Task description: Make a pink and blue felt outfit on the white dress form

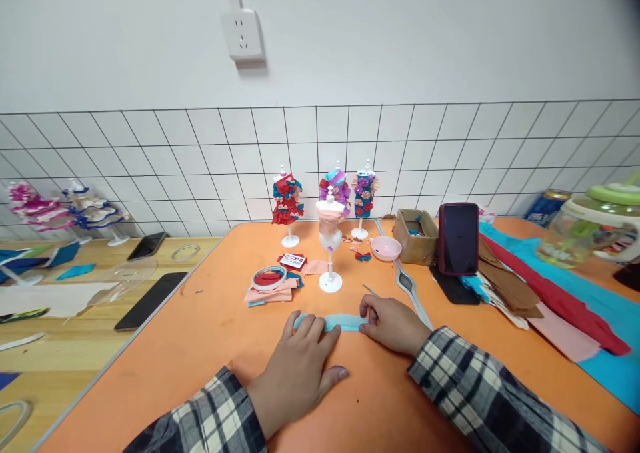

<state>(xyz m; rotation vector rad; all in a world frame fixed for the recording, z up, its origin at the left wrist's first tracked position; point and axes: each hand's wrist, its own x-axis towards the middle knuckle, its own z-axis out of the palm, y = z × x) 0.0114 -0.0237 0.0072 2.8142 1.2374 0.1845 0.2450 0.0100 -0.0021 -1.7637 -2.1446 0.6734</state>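
Plaid sleeves (215, 413) lie nearest the camera, and past their cuffs both hands work on a light-blue strip (347, 322) of what looks like cloth, flat on the near middle of the orange table (240, 359). The left hand (300, 373) is open, palm down, its fingertips pressing the strip's left part; the right hand (395, 323) is curled, thumb and forefinger apparently pinching the right end. If the left fingers ease off while the right ones pull, the strip could skew or crease. A thin pointed tool (371, 291) juts out beyond the right knuckles, and whether it is held I cannot tell; its tip could snag soft fabric. Just farther off, a white dress form (330, 239) stands upright on a slim stem, so a careless forward reach might tip it. Far right of that, a cardboard box (415, 239) holds some blue scraps, while the contents of the pink bowl (386, 247) beside it are hard to make out. At far right, a clear jug (570, 239) shows a greenish tint, but whether liquid is inside is unclear.
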